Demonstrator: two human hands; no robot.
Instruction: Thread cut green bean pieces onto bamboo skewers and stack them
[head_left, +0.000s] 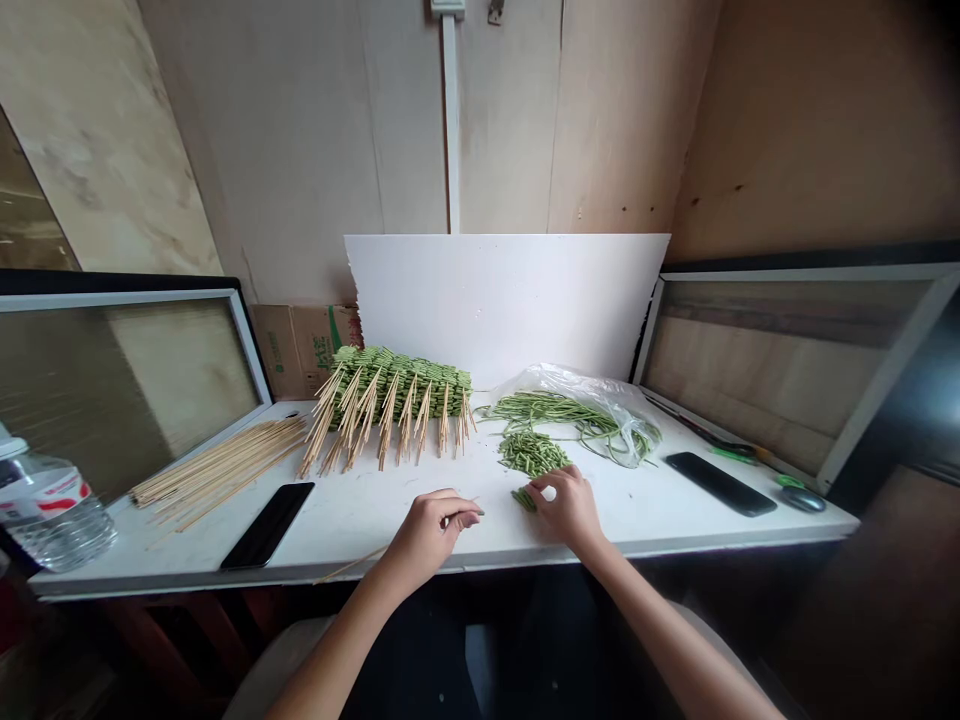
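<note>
My left hand (435, 530) pinches a thin bamboo skewer (349, 567); its long end slants down to the left over the table's front edge. At the skewer's other end, by my fingertips, a small greenish bit shows. My right hand (566, 508) has thumb and forefinger brought together at a few cut green bean pieces (524, 500); whether a piece is between the fingertips is hard to see. Just behind lies a heap of cut bean pieces (532, 453). Further back, long whole green beans (547, 407) lie partly under a clear plastic bag (592, 385).
Stacked bean skewers (409, 385) stand at the back left, sticks pointing forward. Loose bamboo skewers (225, 465), a black phone (268, 525) and a water bottle (56, 510) are on the left. At right lie another dark phone (720, 483), a mouse (802, 497) and scissors (731, 447).
</note>
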